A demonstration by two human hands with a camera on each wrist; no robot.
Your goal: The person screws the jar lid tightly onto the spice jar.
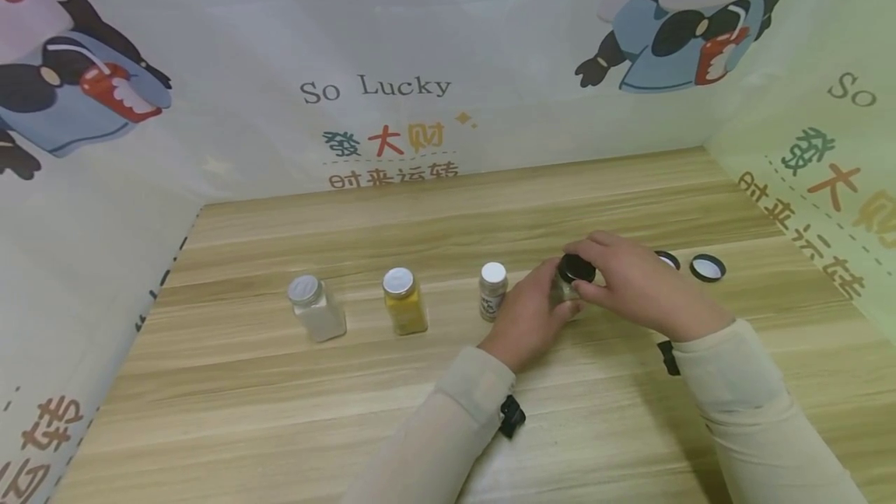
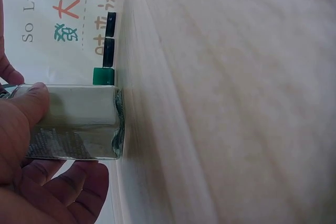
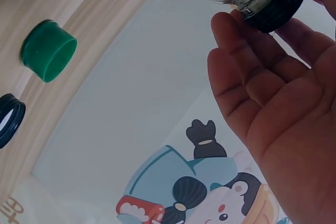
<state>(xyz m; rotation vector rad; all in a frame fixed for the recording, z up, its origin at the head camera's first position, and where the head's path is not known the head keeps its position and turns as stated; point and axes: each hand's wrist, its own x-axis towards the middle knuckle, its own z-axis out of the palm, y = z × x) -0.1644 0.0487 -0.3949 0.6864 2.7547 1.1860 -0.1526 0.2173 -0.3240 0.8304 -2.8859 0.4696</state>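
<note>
While your left hand (image 1: 525, 316) gripped the glass jar (image 2: 79, 121), thumb on one side and fingers toward the other, your right hand (image 1: 633, 286) held the black cap (image 1: 577, 267) between thumb and fingers, so both hands were closed on something. The jar stood upright with its base down at the tabletop (image 1: 245, 411), just right of the white-capped bottle (image 1: 492, 292). Whether the cap was turning could not be told; either way, the work seemed to call for a firm left hold on the glass, with any twist coming from your right fingers. You would have done well to spread your fingertips evenly round the cap's edge and hold the force level, since a sideways pull could have tipped the jar toward its neighbour. A moderate squeeze probably suited the cap better than a hard one. Near your right hand lay two black-rimmed lids (image 1: 708, 268), and its wrist view also showed a green cap (image 3: 50, 51), so a compact wrist movement made sense
</note>
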